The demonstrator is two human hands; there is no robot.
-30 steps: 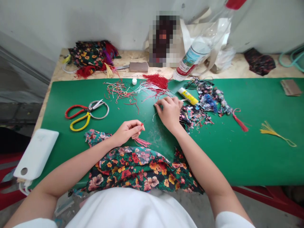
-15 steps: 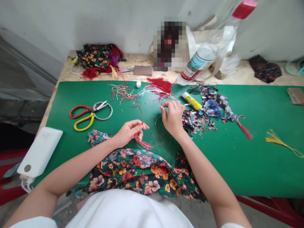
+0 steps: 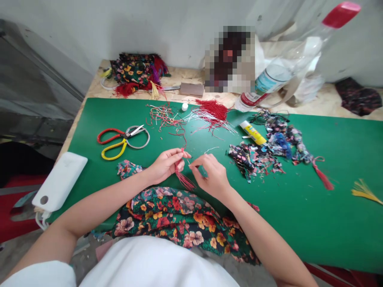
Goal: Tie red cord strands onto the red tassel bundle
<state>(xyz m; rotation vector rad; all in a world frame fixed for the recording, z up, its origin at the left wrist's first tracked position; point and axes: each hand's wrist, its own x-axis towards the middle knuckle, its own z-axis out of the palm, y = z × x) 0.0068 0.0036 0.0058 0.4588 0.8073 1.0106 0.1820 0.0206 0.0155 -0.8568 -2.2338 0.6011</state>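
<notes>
Between the thumb and fingers of my left hand point(image 3: 166, 166) the top of a red tassel point(image 3: 185, 181) is pinched, its strands hanging down toward the floral cloth. My right hand point(image 3: 211, 175) is closed just to the right of it, thumb and forefinger on something thin and pale that points at the tassel; whether it is a needle or a thread I cannot tell. A white thread point(image 3: 212, 149) shows just above that hand. Below both hands, a dark floral cloth point(image 3: 176, 217) lies bunched along the table's near edge.
On the green mat point(image 3: 314, 215) lie scissors point(image 3: 127, 137), red and white cords point(image 3: 212, 113), cord scraps point(image 3: 164, 117), a yellow glue tube point(image 3: 253, 132) and fabric scraps point(image 3: 254, 159). A white power bank point(image 3: 60, 181) sits at the left edge. A plastic bottle point(image 3: 263, 83) stands behind.
My right hand has come down and left, from beside the fabric scraps to close by the tassel. My left hand keeps its pinch on the tassel. The view has shifted slightly.
</notes>
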